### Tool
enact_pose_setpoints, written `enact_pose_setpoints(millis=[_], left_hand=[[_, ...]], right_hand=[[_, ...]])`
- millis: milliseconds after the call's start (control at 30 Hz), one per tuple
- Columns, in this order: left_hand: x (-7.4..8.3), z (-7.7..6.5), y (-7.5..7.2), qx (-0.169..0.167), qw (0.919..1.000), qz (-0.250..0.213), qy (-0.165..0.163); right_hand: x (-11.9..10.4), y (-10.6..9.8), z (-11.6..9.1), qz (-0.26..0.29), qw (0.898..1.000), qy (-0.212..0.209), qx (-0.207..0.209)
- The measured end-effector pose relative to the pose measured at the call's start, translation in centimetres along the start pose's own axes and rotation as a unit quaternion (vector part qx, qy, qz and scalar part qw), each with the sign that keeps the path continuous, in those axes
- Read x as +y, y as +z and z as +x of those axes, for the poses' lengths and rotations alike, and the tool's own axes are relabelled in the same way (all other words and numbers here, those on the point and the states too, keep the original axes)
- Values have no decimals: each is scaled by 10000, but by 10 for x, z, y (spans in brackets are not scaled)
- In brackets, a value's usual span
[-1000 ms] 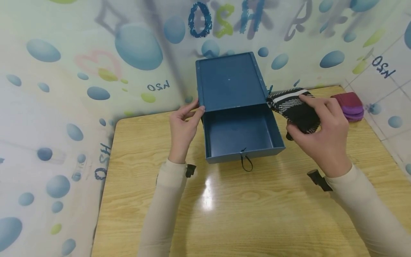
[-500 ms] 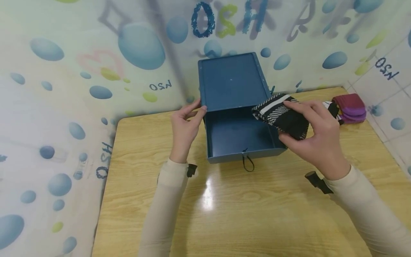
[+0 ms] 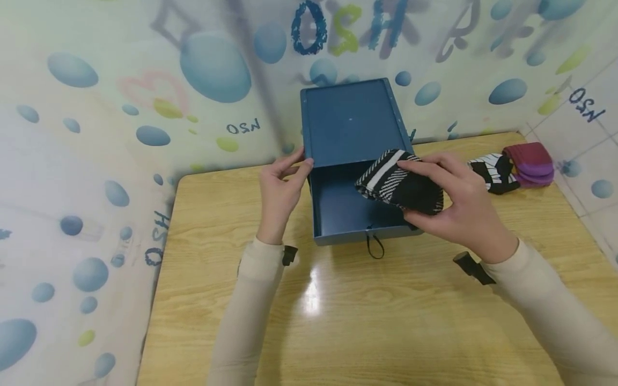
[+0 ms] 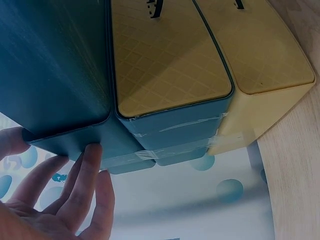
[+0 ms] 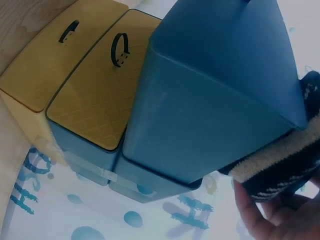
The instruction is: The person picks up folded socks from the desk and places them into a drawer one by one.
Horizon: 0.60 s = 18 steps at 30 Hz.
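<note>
My right hand [image 3: 465, 209] pinches a folded black-and-white patterned knit cloth [image 3: 403, 185] between thumb and fingers. It hangs over the pulled-out blue top drawer [image 3: 335, 206], whose visible floor is bare. In the right wrist view, the knit cloth [image 5: 285, 160] shows a pale fuzzy band beside the blue drawer wall [image 5: 210, 115]. My left hand [image 3: 279, 195] holds the front left corner of the blue drawer cabinet [image 3: 352, 123]. In the left wrist view, the left fingers [image 4: 82, 185] touch the cabinet's side wall, with the thumb at its upper edge.
Below the top drawer are two yellow-fronted drawers [image 4: 172, 60] with black loops. A striped black-and-white folded cloth [image 3: 494, 171] and a folded maroon-and-purple cloth [image 3: 531, 163] lie at the table's back right. The cabinet backs toward a patterned wall [image 3: 217, 69]. Wooden table [image 3: 376, 316] extends in front.
My right hand has carried the knit cloth leftward from beside the drawer to above it, uncovering the striped cloth at the right. The left hand keeps its place on the cabinet.
</note>
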<state>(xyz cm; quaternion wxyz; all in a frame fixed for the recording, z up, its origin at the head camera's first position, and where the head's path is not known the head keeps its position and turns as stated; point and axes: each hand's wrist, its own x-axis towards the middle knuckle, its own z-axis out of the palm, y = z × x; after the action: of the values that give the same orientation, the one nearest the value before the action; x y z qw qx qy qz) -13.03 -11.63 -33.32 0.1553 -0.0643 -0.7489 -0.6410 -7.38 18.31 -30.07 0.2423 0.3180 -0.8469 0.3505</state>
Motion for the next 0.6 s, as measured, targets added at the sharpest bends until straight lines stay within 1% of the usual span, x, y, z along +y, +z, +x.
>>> enact_pose_setpoints(millis=[133, 267, 333, 433, 600], left_hand=[[-3, 1, 1, 5, 10000, -19, -17], [-2, 3, 2, -120, 9999, 72, -78], [-1, 3, 2, -150, 9998, 90, -91], [-1, 3, 0, -96, 9998, 102, -102], [-4, -1, -2, -51, 9999, 82, -118]], right_hand=[[4, 3, 6, 49, 9994, -186, -279], [13, 5, 14, 212, 9966, -548, -582], [18, 6, 19, 296, 9940, -701, -781], [24, 11, 25, 480, 9898, -815, -1066], [28, 20, 34, 792, 9812, -1019, -1438]])
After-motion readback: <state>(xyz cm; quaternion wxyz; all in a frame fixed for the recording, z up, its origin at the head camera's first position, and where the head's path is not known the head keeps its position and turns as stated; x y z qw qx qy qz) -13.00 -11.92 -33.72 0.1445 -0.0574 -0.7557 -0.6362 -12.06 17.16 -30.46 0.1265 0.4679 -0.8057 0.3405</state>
